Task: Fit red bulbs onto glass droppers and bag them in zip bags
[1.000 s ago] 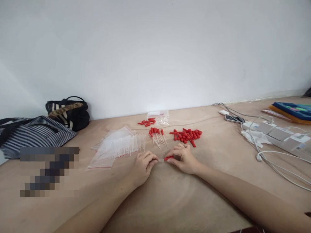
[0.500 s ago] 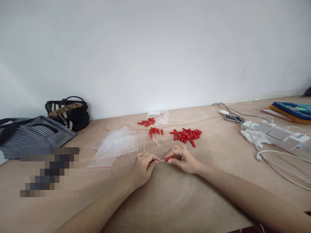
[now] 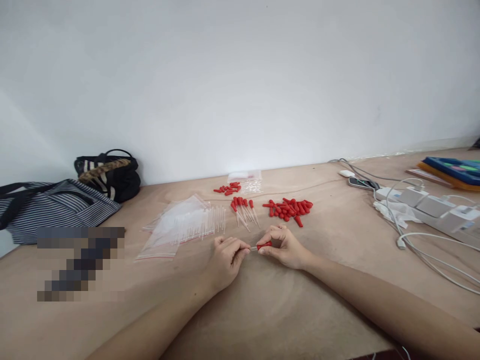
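Between finger and thumb, my left hand point(image 3: 228, 257) pinches a clear dropper tube point(image 3: 254, 248). My right hand point(image 3: 284, 247) grips a red rubber bulb point(image 3: 264, 245) at the tube's right end. The tube's end meets the bulb's mouth; how deep it sits inside I cannot tell. Beyond my hands lie several droppers with red bulbs fitted point(image 3: 245, 212). To their right is a pile of loose red bulbs point(image 3: 290, 208). Clear tubes point(image 3: 213, 218) lie in a row on plastic zip bags point(image 3: 165, 227) to the left.
Further back are a small group of red bulbs point(image 3: 228, 188) and a bag with clear tubes point(image 3: 252, 185). A striped bag point(image 3: 60, 207) and a black bag point(image 3: 125, 180) stand at left. At right are a power strip with chargers point(image 3: 431, 205), white cables point(image 3: 423, 255) and blue trays point(image 3: 455, 170).
My left hand has shifted slightly right, closer to my right hand, and less of the tube shows between them. The view has moved a little.
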Demonstrator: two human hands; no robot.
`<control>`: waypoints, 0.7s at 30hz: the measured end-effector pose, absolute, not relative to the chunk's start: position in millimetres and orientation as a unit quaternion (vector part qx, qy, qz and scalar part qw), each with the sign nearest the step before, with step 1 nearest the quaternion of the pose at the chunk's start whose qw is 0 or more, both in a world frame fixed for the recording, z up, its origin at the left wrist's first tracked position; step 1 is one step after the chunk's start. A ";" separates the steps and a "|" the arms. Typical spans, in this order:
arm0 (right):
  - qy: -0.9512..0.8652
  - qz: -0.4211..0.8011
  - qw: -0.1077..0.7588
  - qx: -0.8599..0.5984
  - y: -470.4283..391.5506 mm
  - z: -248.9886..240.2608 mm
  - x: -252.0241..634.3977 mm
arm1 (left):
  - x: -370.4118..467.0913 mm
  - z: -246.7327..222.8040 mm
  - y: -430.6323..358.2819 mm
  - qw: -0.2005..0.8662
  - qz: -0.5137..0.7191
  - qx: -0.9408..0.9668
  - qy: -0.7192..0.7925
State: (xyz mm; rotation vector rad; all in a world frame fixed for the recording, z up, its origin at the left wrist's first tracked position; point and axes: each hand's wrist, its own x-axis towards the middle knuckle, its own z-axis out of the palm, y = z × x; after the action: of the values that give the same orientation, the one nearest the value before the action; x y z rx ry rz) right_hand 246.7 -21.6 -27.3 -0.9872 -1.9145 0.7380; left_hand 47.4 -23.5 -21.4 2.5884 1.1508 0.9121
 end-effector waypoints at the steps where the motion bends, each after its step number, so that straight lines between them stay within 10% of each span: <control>1: -0.761 0.292 0.424 -0.395 -21.6 -27.6 246.3 | 48.1 -21.8 -23.7 0.078 0.306 0.867 0.386; 21: -0.764 0.262 0.424 -0.411 -19.7 -27.9 241.6 | 57.2 -23.4 -25.1 0.045 0.313 0.866 0.388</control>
State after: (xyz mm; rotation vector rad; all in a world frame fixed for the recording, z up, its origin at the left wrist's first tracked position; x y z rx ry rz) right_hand 241.6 -19.7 -27.9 -1.0280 -1.9107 0.6569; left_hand 57.2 -25.1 -23.4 2.6447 1.1848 0.9548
